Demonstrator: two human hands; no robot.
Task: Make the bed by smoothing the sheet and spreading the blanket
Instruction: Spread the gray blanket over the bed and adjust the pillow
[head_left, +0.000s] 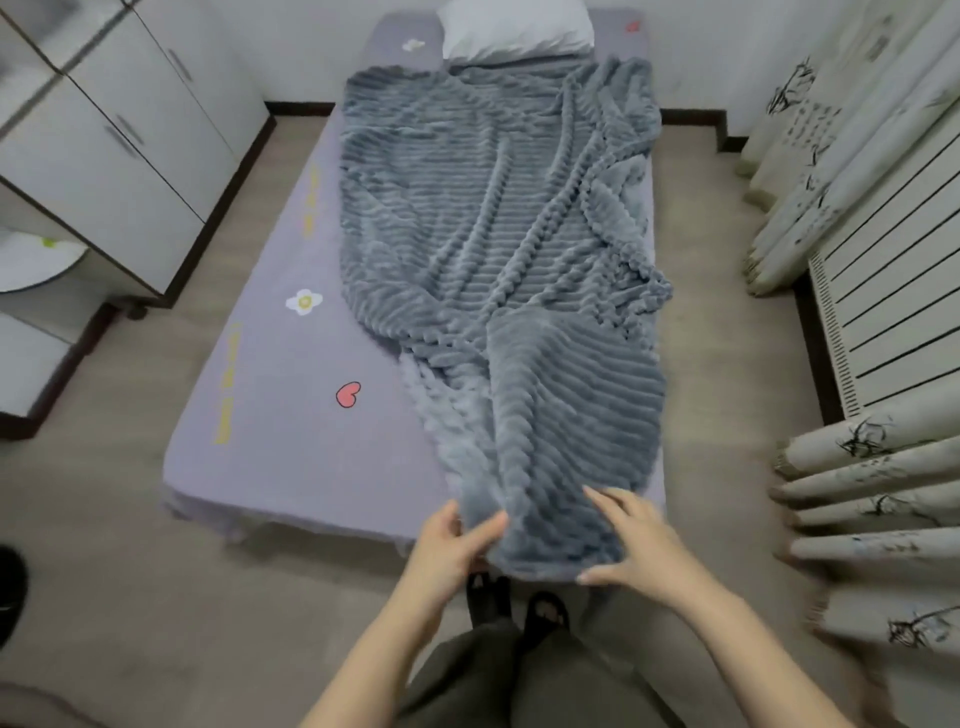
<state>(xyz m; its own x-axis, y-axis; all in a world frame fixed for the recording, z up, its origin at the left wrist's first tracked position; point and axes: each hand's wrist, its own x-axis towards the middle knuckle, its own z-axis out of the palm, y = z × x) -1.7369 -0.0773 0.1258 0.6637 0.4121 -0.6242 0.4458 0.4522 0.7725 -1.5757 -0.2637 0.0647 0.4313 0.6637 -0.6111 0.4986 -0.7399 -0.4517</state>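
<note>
Unevenly, the ribbed grey blanket (493, 234) lies rumpled.

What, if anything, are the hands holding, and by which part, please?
The ribbed grey-blue fleece blanket, by its foot-end edge: the left hand grips it, and the right hand rests flat there.

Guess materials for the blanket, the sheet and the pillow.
The blanket looks like grey-blue plush fleece, probably synthetic: fuzzy raised ribs in rows, soft heavy folds. The sheet looks like thin matte woven cloth, lilac with printed flowers and a heart; cotton or polyester, cannot tell. The pillow has a smooth white fabric cover with soft creases; filling hidden.
</note>
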